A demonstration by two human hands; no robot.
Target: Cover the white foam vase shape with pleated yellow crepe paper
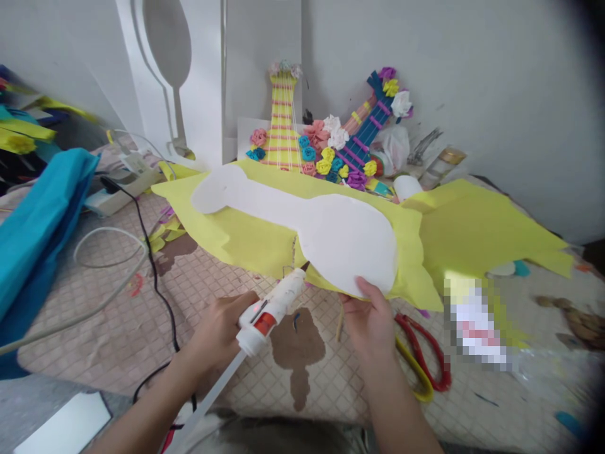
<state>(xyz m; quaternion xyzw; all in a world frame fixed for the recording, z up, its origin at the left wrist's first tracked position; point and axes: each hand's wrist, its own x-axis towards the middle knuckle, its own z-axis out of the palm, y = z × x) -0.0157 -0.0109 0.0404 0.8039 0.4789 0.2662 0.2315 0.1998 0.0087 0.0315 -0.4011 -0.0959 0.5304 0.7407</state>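
My left hand (220, 325) is wrapped round a white hot glue gun (271, 309), with a long glue stick (215, 391) poking out of its back end. The gun's nozzle points up and right, close to the lower edge of a white guitar-shaped cutout (350, 236). Between thumb and fingers, my right hand (371, 309) grips the near edge of the cutout's wide round end. Beneath the cutout spreads yellow crepe paper (255, 233), its edges reaching past the shape on all sides. The fingers under the cutout are partly hidden.
Scissors with red and yellow handles (439, 366) lie right of my right hand. Behind stand a yellow decorated guitar (283, 120) and a blue one (366, 135) with paper flowers. A black cable (154, 265) crosses the table on the left, near blue paper (42, 239).
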